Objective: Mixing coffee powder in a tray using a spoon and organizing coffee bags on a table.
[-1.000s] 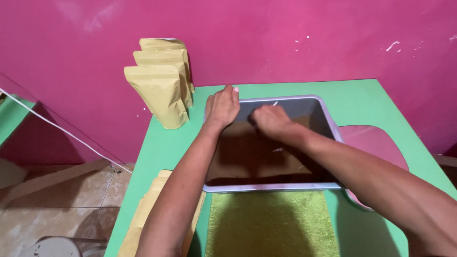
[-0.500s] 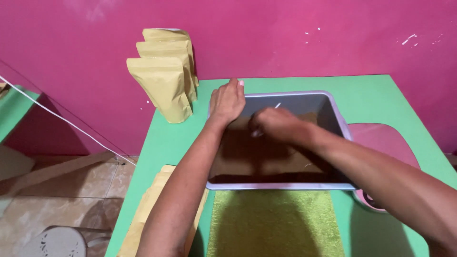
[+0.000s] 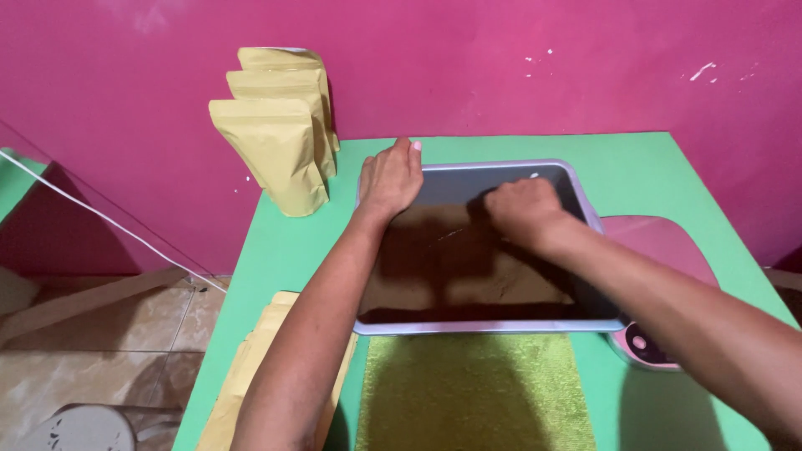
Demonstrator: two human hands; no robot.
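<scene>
A shallow grey tray [image 3: 597, 224] holding brown powder [image 3: 468, 276] sits at the centre of the green desk [image 3: 292, 250], its long axis running from 9 o'clock to 3 o'clock across the person's front. The left hand [image 3: 390, 177] lies flat and open on the tray's far-left corner, at roughly 11 o'clock of the tray, fingers together and pointing toward the pink wall [image 3: 501, 67]; it grips nothing and appears only to steady the rim. The right hand [image 3: 522, 209] is inside the tray at about 1 o'clock from its centre, knuckles up and fingers curled downward; whether it is closed on an object cannot be told, since the fingertips are hidden beneath the hand. The powder lies mostly toward 6 o'clock of the right hand, which is the nearer of the two hands to it. Off the tray: upright tan pouches [image 3: 276, 142] at 10 o'clock near the wall, flat tan pouches [image 3: 251, 376] at 8 o'clock on the desk edge, a green towel [image 3: 472, 392] just beside the near rim at 6 o'clock, and a pink scale [image 3: 660, 250] at 3 o'clock, partly covered by the right forearm.
</scene>
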